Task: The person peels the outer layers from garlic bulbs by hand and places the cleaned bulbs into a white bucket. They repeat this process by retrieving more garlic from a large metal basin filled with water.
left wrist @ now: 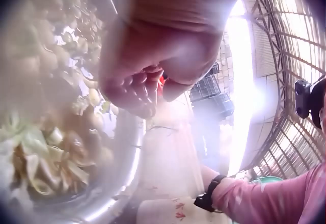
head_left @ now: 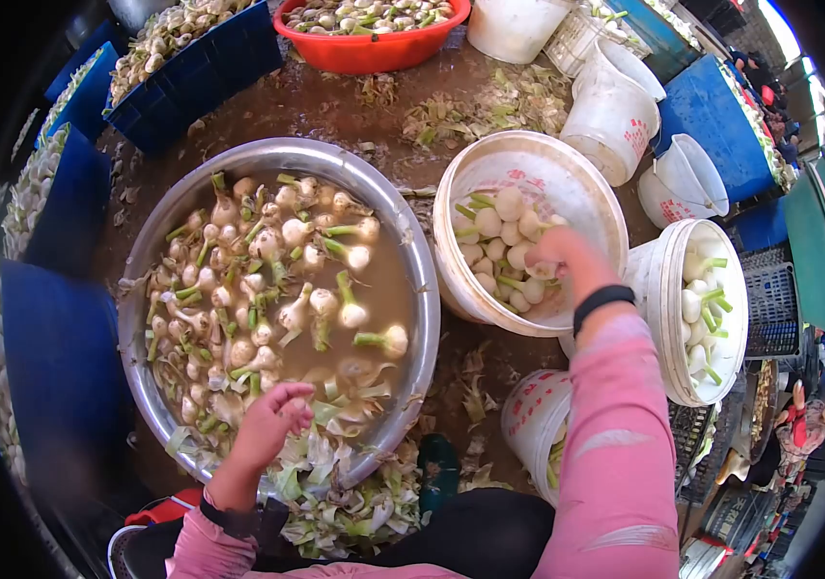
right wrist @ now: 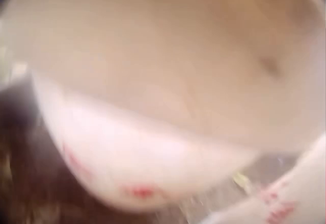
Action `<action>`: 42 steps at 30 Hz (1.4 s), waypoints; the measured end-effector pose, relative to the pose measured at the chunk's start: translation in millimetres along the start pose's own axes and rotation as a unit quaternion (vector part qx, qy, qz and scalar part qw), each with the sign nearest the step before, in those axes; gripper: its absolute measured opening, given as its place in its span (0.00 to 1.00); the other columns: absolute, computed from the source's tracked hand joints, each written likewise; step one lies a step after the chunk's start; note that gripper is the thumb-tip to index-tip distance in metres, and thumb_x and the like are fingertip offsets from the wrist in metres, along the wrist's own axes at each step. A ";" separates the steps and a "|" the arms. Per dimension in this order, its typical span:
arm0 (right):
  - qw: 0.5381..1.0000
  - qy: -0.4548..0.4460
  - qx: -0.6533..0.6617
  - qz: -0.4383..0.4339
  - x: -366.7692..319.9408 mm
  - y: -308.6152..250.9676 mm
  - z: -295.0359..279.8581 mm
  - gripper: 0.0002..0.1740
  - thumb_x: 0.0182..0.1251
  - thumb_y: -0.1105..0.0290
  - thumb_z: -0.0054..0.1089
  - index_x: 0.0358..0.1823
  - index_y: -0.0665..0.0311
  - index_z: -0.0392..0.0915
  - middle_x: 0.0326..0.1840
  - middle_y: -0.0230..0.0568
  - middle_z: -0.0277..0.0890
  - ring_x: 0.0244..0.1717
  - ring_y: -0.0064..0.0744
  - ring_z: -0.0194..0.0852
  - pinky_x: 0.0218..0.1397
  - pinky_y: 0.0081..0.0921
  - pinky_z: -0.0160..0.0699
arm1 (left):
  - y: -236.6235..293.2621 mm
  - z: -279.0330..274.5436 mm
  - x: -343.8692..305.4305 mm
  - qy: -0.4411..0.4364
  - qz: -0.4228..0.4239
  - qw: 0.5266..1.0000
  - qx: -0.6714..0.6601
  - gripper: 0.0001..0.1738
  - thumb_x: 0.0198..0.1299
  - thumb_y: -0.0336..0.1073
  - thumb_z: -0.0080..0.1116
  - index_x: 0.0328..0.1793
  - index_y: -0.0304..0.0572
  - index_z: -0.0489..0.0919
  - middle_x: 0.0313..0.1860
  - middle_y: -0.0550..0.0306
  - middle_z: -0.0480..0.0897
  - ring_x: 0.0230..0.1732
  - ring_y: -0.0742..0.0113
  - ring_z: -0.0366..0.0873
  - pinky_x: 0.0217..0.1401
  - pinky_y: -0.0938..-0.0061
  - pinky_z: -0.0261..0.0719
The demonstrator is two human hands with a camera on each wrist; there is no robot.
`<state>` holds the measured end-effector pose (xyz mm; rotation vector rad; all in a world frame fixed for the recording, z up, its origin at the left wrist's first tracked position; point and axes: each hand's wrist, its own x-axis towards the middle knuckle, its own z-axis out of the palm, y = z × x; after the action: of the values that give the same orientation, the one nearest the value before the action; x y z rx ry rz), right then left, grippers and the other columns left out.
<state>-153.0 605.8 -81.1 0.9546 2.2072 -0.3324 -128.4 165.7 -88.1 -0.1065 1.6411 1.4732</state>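
A wide metal basin [head_left: 422,289] holds muddy water and many garlic bulbs [head_left: 263,246] with short green stems. Above its near edge hovers my left hand [head_left: 272,425], its fingers loosely bent and nothing in them; the left wrist view shows the same bent fingers [left wrist: 135,91]. My right hand [head_left: 567,259] reaches down into a white bucket [head_left: 591,207] beside the basin, over clean white garlic bulbs [head_left: 499,227]. Its fingertips are right at the bulbs, and I cannot tell whether they hold one. In the right wrist view the bucket wall [right wrist: 153,81] is blurred and the hand is hidden.
Another white bucket [head_left: 649,280] of bulbs stands right of the first, and one [head_left: 533,415] sits nearer me. Peeled skins [head_left: 364,511] heap before the basin. Blue crates [head_left: 205,82] line the left; a red tub [head_left: 364,53] and more buckets [head_left: 615,116] stand farther back.
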 end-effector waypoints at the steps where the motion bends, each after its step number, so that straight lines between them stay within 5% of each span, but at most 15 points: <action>1: 0.999 -0.036 -0.008 -0.025 -10.2 4.2 -8.5 0.25 0.42 0.55 0.61 0.37 0.69 0.73 0.36 0.47 0.73 0.37 0.34 0.71 0.40 0.28 0.68 | 9.3 4.2 6.0 -0.016 -0.005 0.999 -0.050 0.16 0.55 0.32 0.47 0.51 0.36 0.67 0.28 0.58 0.74 0.30 0.73 0.72 0.30 0.83 0.70; 3: 0.992 -0.101 -0.022 -0.076 -28.1 13.4 -28.0 0.25 0.41 0.56 0.62 0.34 0.70 0.72 0.33 0.47 0.72 0.35 0.33 0.70 0.38 0.27 0.68 | 29.5 14.4 19.3 -0.122 0.012 0.970 -0.209 0.20 0.56 0.34 0.47 0.54 0.36 0.64 0.33 0.55 0.74 0.32 0.68 0.74 0.30 0.83 0.73; 7: 0.892 0.180 0.057 -0.412 -118.9 -23.0 -21.3 0.24 0.39 0.56 0.62 0.32 0.70 0.72 0.29 0.46 0.71 0.32 0.36 0.69 0.37 0.28 0.66 | 78.7 83.2 38.3 -0.204 0.005 0.912 -0.355 0.30 0.55 0.49 0.49 0.59 0.41 0.58 0.44 0.51 0.70 0.44 0.60 0.72 0.42 0.67 0.74; 9: 0.813 0.151 0.094 -0.555 -124.4 -53.1 -2.1 0.25 0.41 0.54 0.61 0.35 0.69 0.71 0.30 0.46 0.71 0.32 0.39 0.68 0.37 0.29 0.66 | 82.3 102.1 50.8 -0.221 0.002 0.902 -0.370 0.30 0.53 0.53 0.49 0.58 0.46 0.60 0.44 0.53 0.71 0.48 0.58 0.69 0.45 0.64 0.71; 12: 0.912 0.152 0.189 -0.330 -68.9 -60.9 -37.9 0.26 0.43 0.53 0.60 0.38 0.67 0.71 0.37 0.50 0.72 0.37 0.42 0.70 0.41 0.32 0.67 | 71.1 89.2 62.9 -0.104 -0.023 0.914 -0.390 0.14 0.55 0.43 0.49 0.44 0.46 0.66 0.37 0.52 0.74 0.36 0.57 0.74 0.29 0.74 0.74; 13: 0.947 0.176 0.063 -0.262 -30.7 -56.7 -46.1 0.25 0.44 0.55 0.58 0.40 0.65 0.72 0.41 0.48 0.71 0.41 0.42 0.70 0.44 0.32 0.68 | 65.1 80.3 58.9 -0.106 -0.014 0.911 -0.398 0.11 0.56 0.40 0.48 0.42 0.45 0.66 0.35 0.51 0.74 0.34 0.57 0.75 0.26 0.75 0.73; 16: 0.952 0.204 -0.125 -0.189 92.4 -34.8 -16.7 0.26 0.46 0.54 0.56 0.45 0.64 0.72 0.49 0.50 0.68 0.45 0.41 0.70 0.49 0.34 0.68 | 47.2 58.3 38.8 -0.069 -0.019 0.915 -0.397 0.08 0.56 0.38 0.46 0.40 0.46 0.68 0.36 0.53 0.74 0.34 0.59 0.74 0.26 0.76 0.73; 22: 0.967 0.069 -0.222 -0.101 80.6 -70.3 1.1 0.26 0.44 0.64 0.58 0.48 0.66 0.68 0.44 0.47 0.71 0.43 0.41 0.72 0.45 0.35 0.72 | 17.6 20.0 36.4 0.016 -0.020 0.941 -0.338 0.09 0.53 0.40 0.49 0.40 0.50 0.71 0.35 0.61 0.75 0.34 0.67 0.74 0.29 0.74 0.73; 25: 0.986 -0.072 0.101 -0.113 24.3 -64.4 -41.2 0.20 0.47 0.69 0.54 0.43 0.68 0.68 0.36 0.45 0.72 0.37 0.34 0.74 0.36 0.29 0.76 | 25.8 24.2 35.1 0.001 -0.010 0.941 -0.337 0.12 0.51 0.36 0.47 0.43 0.46 0.69 0.37 0.58 0.75 0.37 0.67 0.73 0.31 0.73 0.74; 27: 0.823 -0.119 0.465 -0.304 -2.6 -44.4 -48.8 0.12 0.51 0.72 0.49 0.38 0.68 0.69 0.31 0.42 0.71 0.30 0.27 0.73 0.26 0.24 0.77 | 38.9 31.0 36.3 -0.037 0.024 0.935 -0.351 0.14 0.49 0.33 0.45 0.44 0.44 0.68 0.38 0.56 0.74 0.38 0.65 0.73 0.31 0.73 0.75; 29: 0.695 -0.259 0.546 -0.389 -61.0 -41.1 -46.5 0.11 0.54 0.73 0.47 0.38 0.68 0.69 0.31 0.39 0.71 0.28 0.27 0.72 0.25 0.23 0.75 | 42.9 36.5 43.3 -0.084 0.076 0.938 -0.327 0.14 0.50 0.35 0.43 0.45 0.41 0.68 0.37 0.53 0.75 0.39 0.60 0.74 0.37 0.71 0.75; 31: 0.698 -0.200 0.560 -0.399 -101.0 -49.8 -8.4 0.12 0.55 0.69 0.51 0.39 0.67 0.69 0.30 0.40 0.72 0.28 0.28 0.72 0.30 0.22 0.74 | 58.3 55.6 37.7 -0.075 0.113 0.947 -0.290 0.19 0.57 0.43 0.40 0.50 0.40 0.66 0.38 0.52 0.74 0.39 0.60 0.74 0.39 0.73 0.74; 35: 0.831 -0.163 0.328 -0.419 -197.3 -67.8 44.6 0.20 0.52 0.62 0.55 0.43 0.66 0.69 0.34 0.43 0.71 0.33 0.31 0.71 0.36 0.24 0.70 | 77.3 103.2 18.6 -0.111 0.164 0.958 -0.206 0.24 0.61 0.49 0.34 0.56 0.39 0.63 0.47 0.52 0.67 0.48 0.64 0.67 0.52 0.75 0.65; 38: 0.890 0.063 0.192 -0.408 -202.8 -45.3 84.7 0.24 0.44 0.62 0.57 0.45 0.63 0.67 0.37 0.49 0.69 0.39 0.46 0.69 0.43 0.32 0.67 | 67.9 122.9 5.1 -0.145 0.199 0.969 0.004 0.29 0.61 0.50 0.30 0.61 0.37 0.57 0.53 0.46 0.64 0.61 0.57 0.55 0.63 0.71 0.48; 42: 0.820 0.156 0.259 -0.486 -224.4 -3.5 115.4 0.26 0.44 0.65 0.57 0.48 0.61 0.65 0.42 0.43 0.68 0.44 0.42 0.68 0.49 0.30 0.66 | 57.2 153.7 -6.8 -0.204 0.311 0.903 0.214 0.37 0.58 0.57 0.31 0.66 0.37 0.46 0.63 0.43 0.51 0.65 0.54 0.47 0.64 0.67 0.45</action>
<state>11.0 427.7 -9.9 -0.0033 2.8317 -1.3786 -74.4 306.3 -23.0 0.9908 1.6668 1.3996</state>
